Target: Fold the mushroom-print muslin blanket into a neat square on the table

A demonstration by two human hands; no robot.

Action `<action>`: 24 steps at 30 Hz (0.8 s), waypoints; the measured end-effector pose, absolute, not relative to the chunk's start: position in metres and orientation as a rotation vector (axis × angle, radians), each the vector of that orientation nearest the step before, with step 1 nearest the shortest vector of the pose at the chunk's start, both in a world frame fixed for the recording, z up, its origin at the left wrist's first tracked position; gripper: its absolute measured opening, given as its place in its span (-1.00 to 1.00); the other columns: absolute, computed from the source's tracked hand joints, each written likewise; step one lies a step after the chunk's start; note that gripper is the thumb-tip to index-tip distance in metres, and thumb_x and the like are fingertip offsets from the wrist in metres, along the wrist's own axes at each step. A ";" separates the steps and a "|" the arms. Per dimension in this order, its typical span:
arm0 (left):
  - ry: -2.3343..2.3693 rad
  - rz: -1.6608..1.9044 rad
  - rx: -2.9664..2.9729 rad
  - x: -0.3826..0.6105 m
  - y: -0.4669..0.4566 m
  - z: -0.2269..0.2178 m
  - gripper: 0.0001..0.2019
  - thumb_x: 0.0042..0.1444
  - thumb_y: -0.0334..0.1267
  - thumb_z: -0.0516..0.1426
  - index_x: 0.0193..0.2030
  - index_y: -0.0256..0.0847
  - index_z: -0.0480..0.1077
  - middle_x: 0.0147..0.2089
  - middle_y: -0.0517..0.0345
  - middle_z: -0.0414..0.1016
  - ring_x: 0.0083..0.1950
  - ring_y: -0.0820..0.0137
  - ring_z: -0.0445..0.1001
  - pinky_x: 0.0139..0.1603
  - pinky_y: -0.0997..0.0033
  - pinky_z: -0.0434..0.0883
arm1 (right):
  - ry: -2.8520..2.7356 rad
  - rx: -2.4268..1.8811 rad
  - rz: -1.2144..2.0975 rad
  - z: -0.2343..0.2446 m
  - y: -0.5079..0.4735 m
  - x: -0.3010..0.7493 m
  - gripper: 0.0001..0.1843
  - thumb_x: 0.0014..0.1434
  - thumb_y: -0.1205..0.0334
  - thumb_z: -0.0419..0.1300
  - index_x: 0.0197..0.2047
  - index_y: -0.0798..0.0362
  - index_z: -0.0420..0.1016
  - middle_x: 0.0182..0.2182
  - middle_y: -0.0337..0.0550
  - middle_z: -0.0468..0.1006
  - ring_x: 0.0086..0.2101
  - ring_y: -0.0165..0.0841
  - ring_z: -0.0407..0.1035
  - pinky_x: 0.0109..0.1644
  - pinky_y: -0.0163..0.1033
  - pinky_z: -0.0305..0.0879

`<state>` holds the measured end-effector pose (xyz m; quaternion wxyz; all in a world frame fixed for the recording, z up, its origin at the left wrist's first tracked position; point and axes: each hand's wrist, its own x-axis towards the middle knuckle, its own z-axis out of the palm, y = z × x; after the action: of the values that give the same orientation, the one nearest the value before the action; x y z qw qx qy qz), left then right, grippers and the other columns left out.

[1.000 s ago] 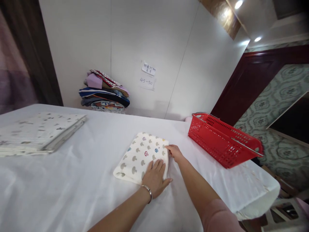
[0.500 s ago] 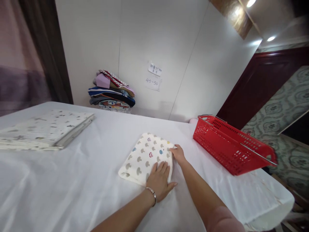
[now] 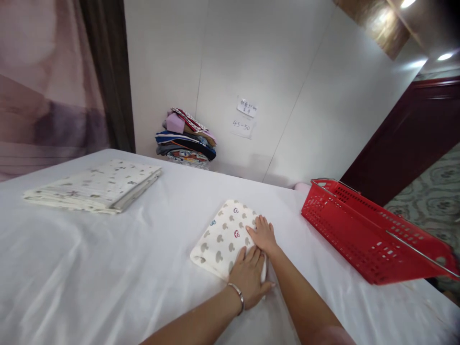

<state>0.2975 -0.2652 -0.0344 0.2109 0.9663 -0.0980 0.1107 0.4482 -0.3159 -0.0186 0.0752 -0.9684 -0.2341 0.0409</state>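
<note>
A folded white cloth (image 3: 223, 237) printed with grey, red and blue mushrooms lies flat in front of me on the white-covered table (image 3: 161, 258). My left hand (image 3: 248, 275), with a silver bracelet at the wrist, rests on the cloth's near right part, fingers stretched out and thumb apart. Just beyond it, my right hand (image 3: 263, 235) lies on the far right edge of the same cloth, its fingers spread. Both palms press down without gripping. The part of the cloth beneath them is hidden.
A larger folded white cloth (image 3: 97, 184) with small prints lies at the left. At the right stands a red plastic basket (image 3: 359, 235) with metal handles. A stack of folded fabrics (image 3: 187, 141) rests against the wall behind the table, near paper signs (image 3: 244, 117).
My right hand went from pinching the cloth's right edge to lying spread on top of it. My left hand stays flat on the cloth. The whole view has shifted a little.
</note>
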 end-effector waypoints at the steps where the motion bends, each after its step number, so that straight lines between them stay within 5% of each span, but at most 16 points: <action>1: -0.267 0.299 2.679 0.297 -0.265 -0.034 -0.26 0.11 0.23 -0.25 0.28 -0.25 0.01 0.29 -0.05 0.06 0.33 0.17 -0.10 0.30 -0.02 -0.19 | -0.700 -2.922 0.132 -0.022 -0.316 0.451 -0.20 0.17 -0.18 -0.20 0.31 0.21 -0.14 0.30 -0.03 -0.21 0.26 -0.23 -0.36 0.26 -0.02 -0.42; 5: -0.239 0.306 2.633 0.296 -0.266 -0.025 -0.28 0.10 0.23 -0.18 0.24 -0.26 0.09 0.26 -0.07 0.13 0.31 0.17 -0.05 0.29 -0.02 -0.16 | -0.717 -2.948 0.110 -0.027 -0.319 0.453 -0.19 0.18 -0.20 -0.25 0.31 0.20 -0.17 0.30 -0.07 -0.24 0.26 -0.27 -0.38 0.26 -0.05 -0.44; 10: -0.295 0.356 2.498 0.298 -0.253 -0.002 -0.64 0.15 0.02 -0.05 -0.13 -0.15 0.40 -0.09 0.10 0.47 0.04 0.29 0.33 0.14 0.12 0.15 | -0.730 -2.941 0.047 -0.027 -0.321 0.450 -0.22 0.19 -0.18 -0.26 0.31 0.19 -0.14 0.30 -0.06 -0.21 0.26 -0.25 -0.35 0.25 -0.05 -0.40; 13: -0.265 0.550 2.418 0.295 -0.226 0.008 -0.74 0.14 -0.11 0.00 -0.14 -0.15 0.40 -0.10 0.11 0.48 0.02 0.32 0.35 0.13 0.17 0.18 | -0.753 -2.932 0.015 -0.027 -0.323 0.449 -0.23 0.19 -0.17 -0.26 0.30 0.20 -0.13 0.30 -0.04 -0.19 0.26 -0.24 -0.34 0.25 -0.05 -0.39; 19: 0.136 0.555 2.308 0.260 -0.146 -0.004 -0.49 -0.15 -0.43 0.09 0.04 -0.16 0.32 0.16 0.10 0.30 0.18 0.31 0.23 0.23 0.25 0.15 | -0.757 -2.915 0.044 -0.029 -0.326 0.449 -0.22 0.19 -0.20 -0.30 0.30 0.17 -0.13 0.30 -0.07 -0.20 0.26 -0.26 -0.37 0.25 -0.06 -0.40; 24: 0.432 0.368 2.168 0.241 -0.124 -0.024 -0.43 -0.16 -0.38 0.07 0.11 -0.14 0.26 0.17 0.19 0.28 0.18 0.33 0.25 0.21 0.37 0.20 | -0.763 -2.930 0.038 -0.025 -0.325 0.451 -0.26 0.19 -0.16 -0.26 0.29 0.15 -0.10 0.30 -0.07 -0.17 0.25 -0.27 -0.32 0.25 -0.07 -0.37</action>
<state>0.2409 -0.1243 -0.0237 0.4352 0.8710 0.1734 0.1479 0.4506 -0.3248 -0.0246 0.0567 -0.9661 -0.2516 0.0126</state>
